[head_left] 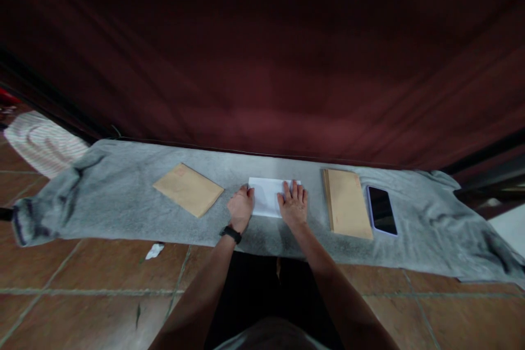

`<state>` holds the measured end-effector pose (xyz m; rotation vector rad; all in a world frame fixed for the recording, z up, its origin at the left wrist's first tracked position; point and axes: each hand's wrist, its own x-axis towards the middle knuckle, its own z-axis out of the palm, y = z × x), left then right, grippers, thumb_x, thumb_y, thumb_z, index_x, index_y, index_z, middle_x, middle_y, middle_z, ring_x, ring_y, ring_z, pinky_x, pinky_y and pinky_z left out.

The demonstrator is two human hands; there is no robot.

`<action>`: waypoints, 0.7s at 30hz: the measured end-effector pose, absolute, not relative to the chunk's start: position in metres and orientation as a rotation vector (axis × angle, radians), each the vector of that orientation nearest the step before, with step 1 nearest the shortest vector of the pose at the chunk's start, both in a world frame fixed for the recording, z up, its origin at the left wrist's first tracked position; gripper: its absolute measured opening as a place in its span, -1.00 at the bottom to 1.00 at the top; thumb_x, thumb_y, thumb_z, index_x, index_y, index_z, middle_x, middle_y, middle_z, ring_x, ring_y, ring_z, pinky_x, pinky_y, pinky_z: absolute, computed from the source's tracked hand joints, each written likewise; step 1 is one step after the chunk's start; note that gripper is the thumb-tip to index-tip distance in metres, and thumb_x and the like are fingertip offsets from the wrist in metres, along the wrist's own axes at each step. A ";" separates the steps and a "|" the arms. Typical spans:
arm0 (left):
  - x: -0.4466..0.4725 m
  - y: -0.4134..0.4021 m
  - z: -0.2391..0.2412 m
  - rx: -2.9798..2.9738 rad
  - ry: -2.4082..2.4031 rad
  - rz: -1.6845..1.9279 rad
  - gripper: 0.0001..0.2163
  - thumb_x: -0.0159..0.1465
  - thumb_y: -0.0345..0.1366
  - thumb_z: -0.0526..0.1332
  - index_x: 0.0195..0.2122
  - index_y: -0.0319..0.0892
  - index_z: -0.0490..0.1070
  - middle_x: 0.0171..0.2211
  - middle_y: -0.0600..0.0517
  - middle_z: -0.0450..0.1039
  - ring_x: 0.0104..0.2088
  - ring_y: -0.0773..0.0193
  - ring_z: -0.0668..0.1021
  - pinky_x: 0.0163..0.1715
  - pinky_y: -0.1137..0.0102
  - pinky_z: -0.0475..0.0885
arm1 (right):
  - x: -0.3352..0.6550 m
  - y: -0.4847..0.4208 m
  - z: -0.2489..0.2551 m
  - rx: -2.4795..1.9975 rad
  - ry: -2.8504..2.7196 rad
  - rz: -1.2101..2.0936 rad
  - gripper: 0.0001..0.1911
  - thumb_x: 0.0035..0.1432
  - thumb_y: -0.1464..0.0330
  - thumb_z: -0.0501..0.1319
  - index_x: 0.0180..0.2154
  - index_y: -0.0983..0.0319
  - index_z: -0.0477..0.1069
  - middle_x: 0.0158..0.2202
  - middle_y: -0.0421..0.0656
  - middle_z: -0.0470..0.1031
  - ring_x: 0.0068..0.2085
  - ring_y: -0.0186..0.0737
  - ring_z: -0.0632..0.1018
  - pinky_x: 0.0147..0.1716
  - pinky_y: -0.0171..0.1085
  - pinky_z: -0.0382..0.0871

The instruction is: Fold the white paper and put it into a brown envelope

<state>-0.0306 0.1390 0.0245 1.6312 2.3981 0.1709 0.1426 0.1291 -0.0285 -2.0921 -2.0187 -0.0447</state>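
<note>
A folded white paper (268, 195) lies on the grey cloth (115, 197) in front of me. My left hand (240, 207), with a black wristband, rests at the paper's left edge with its fingers curled onto it. My right hand (293, 203) lies flat on the paper's right part, fingers stretched out and pressing down. A single brown envelope (188, 189) lies to the left of the paper. A stack of brown envelopes (346, 202) lies to the right of it.
A phone (381, 210) with a dark screen lies right of the envelope stack. A dark red curtain (262, 54) hangs behind the cloth. The floor is brown tile, with a white scrap (155, 251) on it and a striped cloth (43, 142) at far left.
</note>
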 end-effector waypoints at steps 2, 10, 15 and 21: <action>-0.032 0.140 0.023 1.629 2.393 0.174 -0.62 0.43 -0.06 -0.01 0.00 -0.17 0.46 -0.22 -0.21 0.60 -0.14 0.01 0.63 -0.19 0.27 0.43 | 0.142 0.129 -0.029 -2.092 -2.022 -0.046 -0.41 0.40 0.10 -0.04 0.36 0.15 0.13 0.40 0.07 0.11 0.35 0.16 0.19 0.28 0.13 -0.07; -0.032 0.137 0.021 1.657 2.394 0.201 -0.64 0.44 -0.08 -0.02 -0.01 -0.17 0.46 -0.23 -0.19 0.60 -0.14 0.03 0.63 -0.20 0.29 0.42 | 0.142 0.127 -0.029 -2.075 -2.022 -0.075 -0.41 0.41 0.11 -0.03 0.36 0.16 0.13 0.40 0.09 0.08 0.36 0.15 0.19 0.29 0.13 -0.07; -0.030 0.138 0.027 1.629 2.393 0.173 -0.65 0.43 -0.09 0.01 -0.04 -0.18 0.46 -0.22 -0.19 0.59 -0.15 0.04 0.63 -0.21 0.30 0.42 | 0.143 0.128 -0.033 -2.032 -2.008 -0.096 -0.42 0.41 0.12 -0.02 0.36 0.19 0.14 0.40 0.11 0.10 0.35 0.16 0.20 0.29 0.15 -0.05; -0.027 0.133 0.031 1.743 2.443 0.242 -0.65 0.43 -0.13 0.00 0.01 -0.24 0.43 -0.15 -0.23 0.56 -0.08 -0.01 0.60 -0.08 0.19 0.45 | 0.141 0.129 -0.033 -2.030 -1.995 -0.052 -0.41 0.41 0.13 -0.02 0.35 0.21 0.15 0.41 0.12 0.07 0.36 0.16 0.19 0.29 0.14 -0.06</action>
